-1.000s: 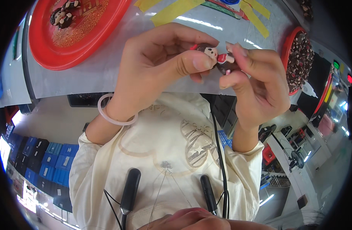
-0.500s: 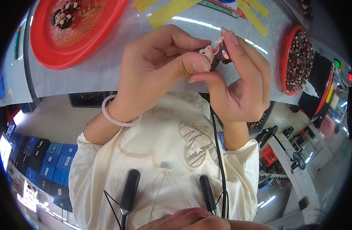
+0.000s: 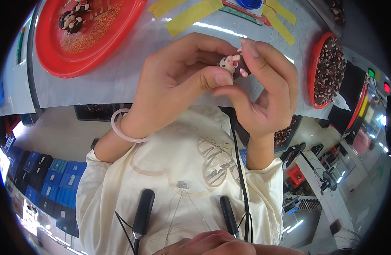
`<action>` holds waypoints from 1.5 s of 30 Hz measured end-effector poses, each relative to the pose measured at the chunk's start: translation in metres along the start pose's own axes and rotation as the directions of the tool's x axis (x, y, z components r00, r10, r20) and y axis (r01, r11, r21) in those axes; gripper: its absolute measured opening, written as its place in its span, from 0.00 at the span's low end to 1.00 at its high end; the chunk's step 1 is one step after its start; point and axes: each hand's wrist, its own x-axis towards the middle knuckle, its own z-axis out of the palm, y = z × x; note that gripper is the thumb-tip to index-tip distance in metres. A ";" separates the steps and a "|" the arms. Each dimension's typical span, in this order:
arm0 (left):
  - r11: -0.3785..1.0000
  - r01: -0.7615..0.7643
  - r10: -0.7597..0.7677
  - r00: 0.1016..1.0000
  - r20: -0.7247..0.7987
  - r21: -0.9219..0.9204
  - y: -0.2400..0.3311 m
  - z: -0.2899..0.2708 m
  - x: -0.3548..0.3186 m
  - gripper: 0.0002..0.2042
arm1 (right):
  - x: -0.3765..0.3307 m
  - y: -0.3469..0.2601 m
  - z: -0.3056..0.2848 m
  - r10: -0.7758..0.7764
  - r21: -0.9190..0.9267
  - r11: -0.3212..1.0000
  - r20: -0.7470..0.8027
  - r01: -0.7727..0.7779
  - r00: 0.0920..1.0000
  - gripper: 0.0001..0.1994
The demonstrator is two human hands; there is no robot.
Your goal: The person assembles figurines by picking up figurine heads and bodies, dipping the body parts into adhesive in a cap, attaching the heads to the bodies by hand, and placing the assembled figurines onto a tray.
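Note:
A small brown doll figure [image 3: 232,64] with a pale face and pink feet sits between the fingertips of both hands, raised above the grey table [image 3: 131,72]. My left hand [image 3: 174,85] pinches it from the left with thumb and fingers; a white bangle rings that wrist. My right hand [image 3: 263,93] closes over it from the right, with the fingers on top of the doll. Much of the doll is hidden by the fingers.
A red round tray [image 3: 82,34] at the upper left holds two similar dolls [image 3: 72,19]. A red dish [image 3: 327,70] heaped with small brown pieces stands at the right. Yellow tape strips [image 3: 191,12] lie on the table. Blue crates [image 3: 46,178] sit below left.
Both hands have shifted slightly left and closed tighter together. The right hand has turned so its fingers now lie over the doll, which has turned between the fingertips.

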 end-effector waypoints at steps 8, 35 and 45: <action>0.994 -0.107 0.107 0.994 0.029 0.029 -0.003 -0.004 0.005 0.25 | -0.012 -0.001 -0.004 0.167 0.194 0.970 -0.099 -0.146 0.981 0.15; 0.956 -0.270 0.253 0.957 0.142 0.116 -0.006 -0.007 0.002 0.28 | -0.003 0.009 -0.007 0.200 0.325 0.913 0.169 -0.247 0.965 0.25; 0.994 -0.111 0.110 0.993 0.040 0.016 0.000 -0.007 0.001 0.29 | -0.003 0.005 -0.003 0.189 0.242 0.949 0.079 -0.203 0.979 0.24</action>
